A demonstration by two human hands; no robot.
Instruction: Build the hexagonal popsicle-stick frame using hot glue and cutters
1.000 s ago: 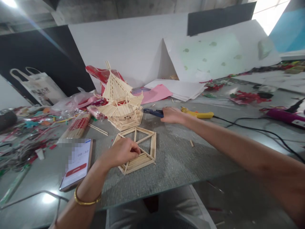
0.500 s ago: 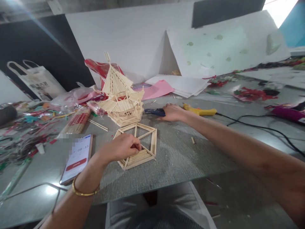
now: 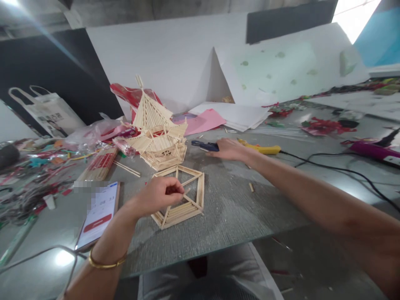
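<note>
1. Two bare hands work over the table (image 3: 228, 204); the hexagonal frame (image 3: 183, 213) of thin wooden sticks lies flat before the person, just in front of a tiered stick model (image 3: 151, 114).
2. Thumb and forefinger of the left hand (image 3: 159, 193) meet above the frame, seemingly pinching a short stick (image 3: 187, 192) whose end pokes out. It looks feather-light and stiff; fingertips near one end suit it best.
3. Fingers of the right hand (image 3: 229, 149) lie at the dark-handled pliers (image 3: 204, 146), beside a yellow corded tool (image 3: 262, 149); whether they grip or merely rest I cannot tell. The pliers should feel rigid and heavier than the sticks, best held by their handles.
4. The frame is probably light, dry and not slippery, but fragile where sticks meet. Its doubled outer rim, taken at opposite sides, seems safer than the thin inner spokes.
</note>
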